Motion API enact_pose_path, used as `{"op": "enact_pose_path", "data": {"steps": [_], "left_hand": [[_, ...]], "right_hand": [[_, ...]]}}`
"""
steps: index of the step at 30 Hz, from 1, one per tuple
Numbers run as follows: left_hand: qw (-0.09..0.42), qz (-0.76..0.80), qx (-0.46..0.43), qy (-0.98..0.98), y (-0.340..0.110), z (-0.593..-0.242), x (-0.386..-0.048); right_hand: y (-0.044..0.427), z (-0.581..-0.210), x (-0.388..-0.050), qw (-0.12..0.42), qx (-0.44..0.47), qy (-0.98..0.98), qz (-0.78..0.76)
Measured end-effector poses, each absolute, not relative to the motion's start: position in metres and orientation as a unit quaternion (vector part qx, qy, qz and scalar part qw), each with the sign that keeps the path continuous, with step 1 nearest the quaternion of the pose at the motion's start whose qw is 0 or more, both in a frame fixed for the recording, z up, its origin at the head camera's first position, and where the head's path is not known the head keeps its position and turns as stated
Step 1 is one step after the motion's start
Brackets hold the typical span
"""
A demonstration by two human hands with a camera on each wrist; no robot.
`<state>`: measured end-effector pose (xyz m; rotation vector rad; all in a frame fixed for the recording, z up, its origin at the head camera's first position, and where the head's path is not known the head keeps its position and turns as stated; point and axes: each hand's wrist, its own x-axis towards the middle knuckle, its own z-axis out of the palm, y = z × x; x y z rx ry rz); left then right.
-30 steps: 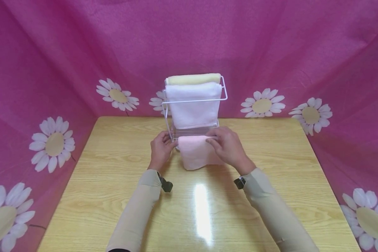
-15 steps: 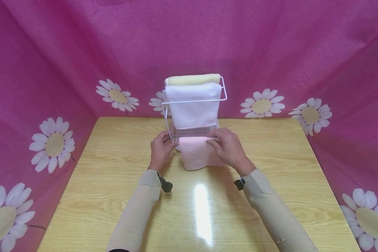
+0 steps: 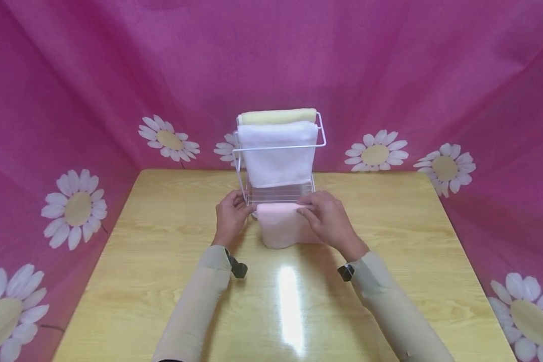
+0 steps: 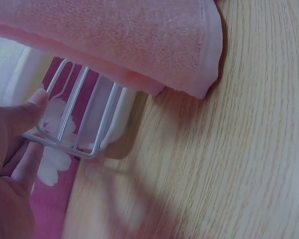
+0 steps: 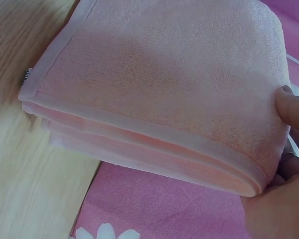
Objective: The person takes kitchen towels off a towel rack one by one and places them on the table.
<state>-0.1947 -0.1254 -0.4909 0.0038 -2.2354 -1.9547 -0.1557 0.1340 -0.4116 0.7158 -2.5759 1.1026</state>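
A white wire rack point(image 3: 279, 148) stands at the back of the table. In the head view a folded pink towel point(image 3: 278, 226) hangs at its front. My right hand point(image 3: 332, 221) pinches this towel near its upper right corner; in the right wrist view the thumb point(image 5: 292, 110) lies on the towel's face. At the rack's left side, my left hand point(image 3: 230, 216) holds the wire frame between thumb and fingers, as the left wrist view shows. A white towel point(image 3: 278, 161) and a pale yellow towel point(image 3: 278, 116) drape over the upper bars behind.
The rack stands on a light wood table point(image 3: 163, 281) with a bright light reflection near the front. A magenta curtain point(image 3: 271, 55) with large daisies closes in the back and both sides.
My right hand and the pink towel have come slightly toward me, so more of the rack's wire shelf shows behind the towel. The left hand keeps its hold on the rack.
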Motion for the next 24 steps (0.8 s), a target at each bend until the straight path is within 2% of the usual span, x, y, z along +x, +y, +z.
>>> {"op": "enact_pose_path", "data": {"steps": [9, 24], "left_hand": [[0.097, -0.669, -0.008, -0.737, -0.127, -0.493, -0.194], [0.107, -0.671, -0.012, -0.733, -0.124, -0.492, -0.197]], "right_hand": [[0.132, -0.420, -0.144, 0.151, 0.278, -0.869, 0.380], [0.134, -0.434, -0.115, 0.133, 0.299, -0.871, 0.367]]}}
